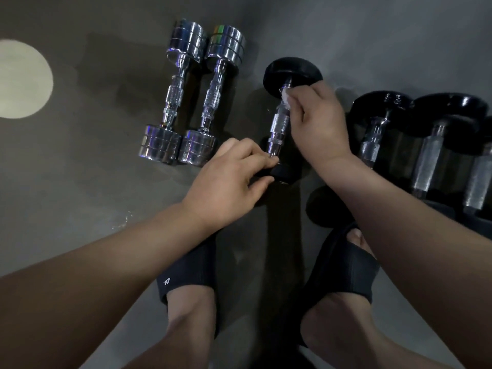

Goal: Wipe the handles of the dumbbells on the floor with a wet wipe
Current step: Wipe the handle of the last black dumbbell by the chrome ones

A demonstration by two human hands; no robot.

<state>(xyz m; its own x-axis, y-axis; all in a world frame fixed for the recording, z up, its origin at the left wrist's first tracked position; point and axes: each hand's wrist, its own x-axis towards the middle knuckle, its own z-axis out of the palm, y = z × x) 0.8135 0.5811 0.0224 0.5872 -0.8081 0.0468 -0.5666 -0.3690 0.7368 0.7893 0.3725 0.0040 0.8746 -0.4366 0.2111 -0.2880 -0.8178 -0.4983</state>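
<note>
Nearest the camera, two feet in black slides (189, 272) are standing on the grey floor (80, 169), and both forearms are reaching forward over them. Just past the toes, the left hand (229, 179) is steadying the black dumbbell (279, 126) at its near end, thumb and curled fingers closing where the handle meets the near head (286, 173). Farther along, the right hand (316, 121) is pinching the wet wipe (285, 95) between thumb and fingertips and pressing it onto the far end of the knurled handle, just short of the far head (290, 70). The dumbbell appears to be lying on the floor, straight ahead of the feet.

This weight is probably behaving as a heavy, rigid thing that is prone to rolling on its round heads, so gripping a head is looking like the sensible hold, since that is leaving the handle bare for wiping. The wipe is likely acting thin, soft and damp, and the knurling may be snagging or bunching it.

Beyond to the left, two chrome dumbbells (175, 94) are lying side by side, heads touching. To the right, larger black dumbbells (431, 161) are sitting in a row. Farthest left, a pale round patch (21, 78) is showing on the floor
</note>
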